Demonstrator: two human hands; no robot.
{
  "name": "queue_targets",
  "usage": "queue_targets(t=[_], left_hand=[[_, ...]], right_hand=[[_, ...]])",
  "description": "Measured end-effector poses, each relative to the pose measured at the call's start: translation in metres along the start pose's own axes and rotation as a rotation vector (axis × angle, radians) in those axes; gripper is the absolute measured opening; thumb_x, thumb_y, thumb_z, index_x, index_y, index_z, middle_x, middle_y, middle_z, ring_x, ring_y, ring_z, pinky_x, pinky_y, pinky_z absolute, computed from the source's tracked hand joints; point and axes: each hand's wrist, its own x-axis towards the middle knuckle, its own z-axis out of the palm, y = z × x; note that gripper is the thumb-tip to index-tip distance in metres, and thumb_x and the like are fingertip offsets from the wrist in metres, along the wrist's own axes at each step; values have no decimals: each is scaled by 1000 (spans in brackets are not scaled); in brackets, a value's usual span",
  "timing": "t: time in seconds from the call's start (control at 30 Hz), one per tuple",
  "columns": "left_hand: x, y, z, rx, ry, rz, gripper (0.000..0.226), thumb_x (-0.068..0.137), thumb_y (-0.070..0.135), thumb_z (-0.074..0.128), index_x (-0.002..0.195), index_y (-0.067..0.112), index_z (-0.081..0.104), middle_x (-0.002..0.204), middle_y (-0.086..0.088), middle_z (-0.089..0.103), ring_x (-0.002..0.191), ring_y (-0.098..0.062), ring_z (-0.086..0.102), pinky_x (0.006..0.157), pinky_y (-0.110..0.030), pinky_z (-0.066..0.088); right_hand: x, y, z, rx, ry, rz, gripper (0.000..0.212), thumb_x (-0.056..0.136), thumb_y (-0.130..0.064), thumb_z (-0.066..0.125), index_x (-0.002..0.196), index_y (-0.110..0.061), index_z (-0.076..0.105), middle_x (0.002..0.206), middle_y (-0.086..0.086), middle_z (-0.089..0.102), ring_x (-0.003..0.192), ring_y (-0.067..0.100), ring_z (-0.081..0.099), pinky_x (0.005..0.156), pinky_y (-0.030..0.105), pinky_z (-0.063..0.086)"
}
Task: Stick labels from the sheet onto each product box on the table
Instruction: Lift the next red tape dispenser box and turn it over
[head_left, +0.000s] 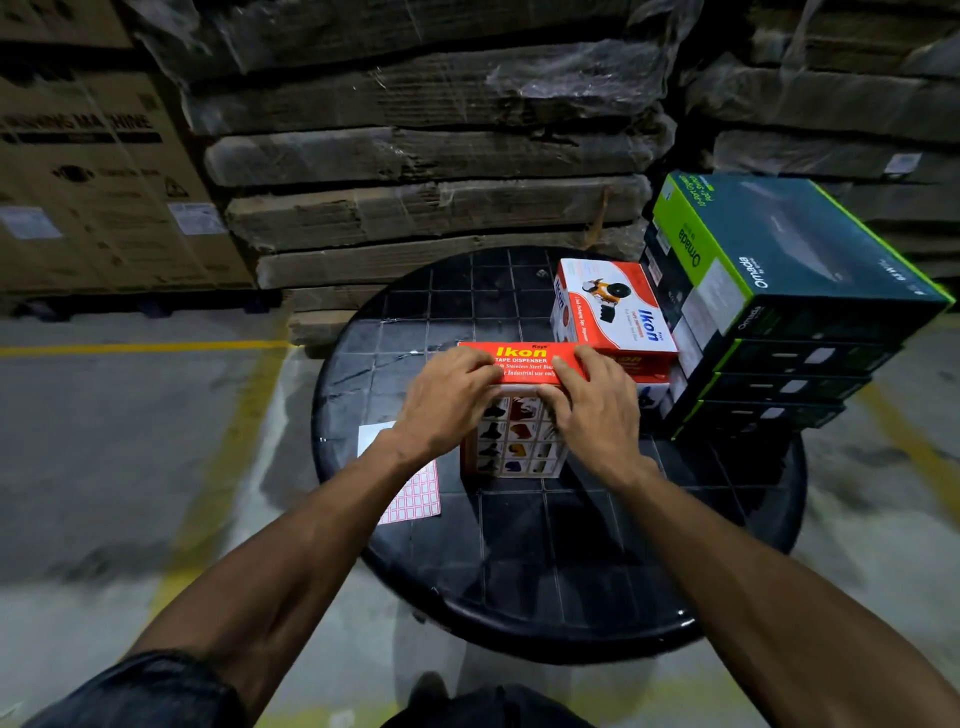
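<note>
A red and white Ikon tape dispenser box stands near the middle of the round black table. My left hand grips its upper left edge, fingers curled over the red top. My right hand grips the upper right edge the same way. The label sheet, white with red-bordered stickers, lies flat on the table to the left of the box, partly under my left wrist. A second Ikon box sits behind on more boxes.
A stack of dark teal and green Omada boxes fills the table's right side. Wrapped flat cartons are piled behind the table, with a large brown carton at left. The concrete floor has yellow lines.
</note>
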Motion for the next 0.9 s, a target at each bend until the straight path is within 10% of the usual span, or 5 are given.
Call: queue_targets(t=[0.4,0.63,0.77,0.9], left_hand=[[-9,7,19,-61,182,-44,28,89,22,52,93,5,75,95,-6,71,81,-27,62,66,-39,53],[-7,6,21,13,190,-35,14,77,10,77,91,6,75,92,-7,70,80,-27,61,66,-37,50],[5,5,9,65,26,-37,31,84,30,68,107,10,65,115,-10,62,108,-30,56,89,-41,43],[21,2,-3,138,-353,-109,87,87,55,60,153,16,19,162,-9,14,149,-25,10,119,-42,7]], right_hand=[[-9,-9,6,115,237,-99,22,79,-19,80,96,-8,73,104,10,68,100,30,63,87,44,48],[-5,-11,6,129,233,-81,17,76,-14,81,90,-8,75,97,9,68,90,29,62,81,42,47],[-5,-10,7,112,251,-97,15,79,-15,79,91,-9,75,99,8,67,90,28,61,79,39,46],[-10,-8,10,106,255,-119,20,78,-14,80,96,-8,74,103,10,67,92,29,62,81,42,49]])
